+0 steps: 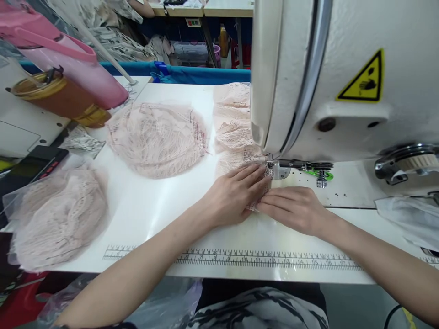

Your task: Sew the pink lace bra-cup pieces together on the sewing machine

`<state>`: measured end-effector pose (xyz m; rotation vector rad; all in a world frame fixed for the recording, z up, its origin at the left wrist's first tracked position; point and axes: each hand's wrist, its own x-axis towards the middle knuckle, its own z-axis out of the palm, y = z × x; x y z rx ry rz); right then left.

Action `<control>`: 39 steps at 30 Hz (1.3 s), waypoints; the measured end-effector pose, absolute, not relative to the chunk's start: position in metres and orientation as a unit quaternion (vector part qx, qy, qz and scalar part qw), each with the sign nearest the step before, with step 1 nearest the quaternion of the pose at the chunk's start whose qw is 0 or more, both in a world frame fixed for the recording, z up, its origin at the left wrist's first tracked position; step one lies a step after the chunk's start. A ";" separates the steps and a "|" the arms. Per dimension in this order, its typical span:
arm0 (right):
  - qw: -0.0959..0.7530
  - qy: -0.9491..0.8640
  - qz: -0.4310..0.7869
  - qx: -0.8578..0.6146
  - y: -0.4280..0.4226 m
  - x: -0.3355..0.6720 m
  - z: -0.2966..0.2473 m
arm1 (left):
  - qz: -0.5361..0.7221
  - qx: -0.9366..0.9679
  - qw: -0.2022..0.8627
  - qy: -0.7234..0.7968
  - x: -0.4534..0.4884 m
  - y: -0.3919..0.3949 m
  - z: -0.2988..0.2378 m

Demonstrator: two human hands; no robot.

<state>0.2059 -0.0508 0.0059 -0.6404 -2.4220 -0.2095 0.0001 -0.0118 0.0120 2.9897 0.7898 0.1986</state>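
A strip of pale pink lace fabric [233, 123] runs along the machine bed and in under the presser foot [279, 170] of a white sewing machine [346, 59]. My left hand [236, 192] lies over the lace just left of the foot, its fingers stretched flat and pressing it down. Close to the front of the foot, my right hand [295, 208] pinches the near end of the lace between closed fingertips. The fingers partly cover the fabric there. Further left rests a gathered pink lace piece [157, 137], and a second lace bundle [61, 214] sits at the table's left edge.
A printed ruler scale [247, 259] follows the table's front edge. At the left stand a pink bottle [72, 68], a brown cup [58, 98] and a dark phone [41, 164]. White cloth [411, 219] lies at the right. Another person's arm [142, 8] shows at the back.
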 end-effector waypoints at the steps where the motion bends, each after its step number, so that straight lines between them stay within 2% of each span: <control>1: 0.309 -0.917 -0.080 -0.239 -0.051 0.206 0.006 | 0.066 0.965 0.023 0.251 -0.001 -0.010 0.013; 18: 0.333 -0.908 -0.104 -0.232 -0.050 0.204 -0.001 | 0.075 0.967 0.015 0.243 -0.004 -0.004 0.020; 39: 0.288 -0.909 -0.105 -0.283 -0.052 0.219 -0.002 | 0.083 0.956 -0.031 0.281 0.005 -0.012 0.008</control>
